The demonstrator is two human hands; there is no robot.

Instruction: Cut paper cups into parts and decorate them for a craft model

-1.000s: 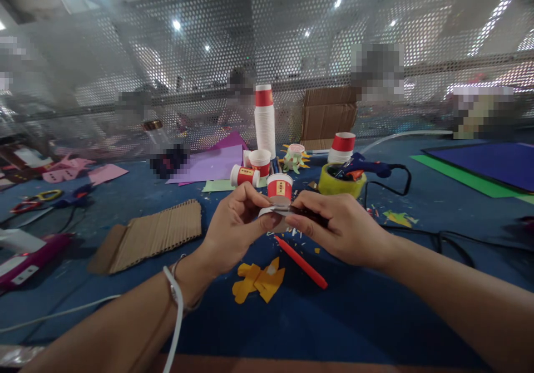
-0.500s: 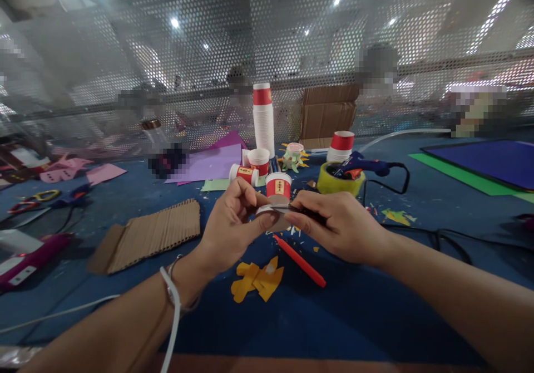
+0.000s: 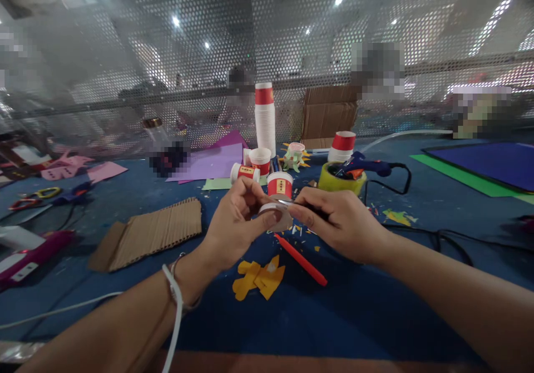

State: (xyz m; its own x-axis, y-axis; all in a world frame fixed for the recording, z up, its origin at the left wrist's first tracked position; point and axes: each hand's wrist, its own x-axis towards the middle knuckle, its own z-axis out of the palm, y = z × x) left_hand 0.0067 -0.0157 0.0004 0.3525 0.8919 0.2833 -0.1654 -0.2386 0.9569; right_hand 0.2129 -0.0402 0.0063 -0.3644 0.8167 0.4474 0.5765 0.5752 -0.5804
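My left hand (image 3: 236,225) is closed on a pale paper piece (image 3: 282,220) with a curved rim, pinched between thumb and fingers. It may be a small paper cup; the fingers cover much of it. My right hand (image 3: 344,222) grips a tool with a thin metal blade (image 3: 285,202) and a dark handle mostly hidden in the palm. The blade's tip meets the rim of the paper piece. Just behind stands a red and white paper cup (image 3: 280,183). Below the hands lie a red pen-like stick (image 3: 302,260) and yellow cut-out pieces (image 3: 258,277).
Behind are a tall cup stack (image 3: 265,125), more cups, and yellow tape (image 3: 342,178) with a blue glue gun (image 3: 365,164) resting on it. Corrugated cardboard (image 3: 154,234) lies left, near a purple device (image 3: 35,259). Black cables (image 3: 442,236) cross the right side. Paper scraps litter the middle.
The blade has shifted slightly up and left across the rim, its tip now pointing toward my left fingers. The paper piece is tilted a little differently. Both hands keep their grip.
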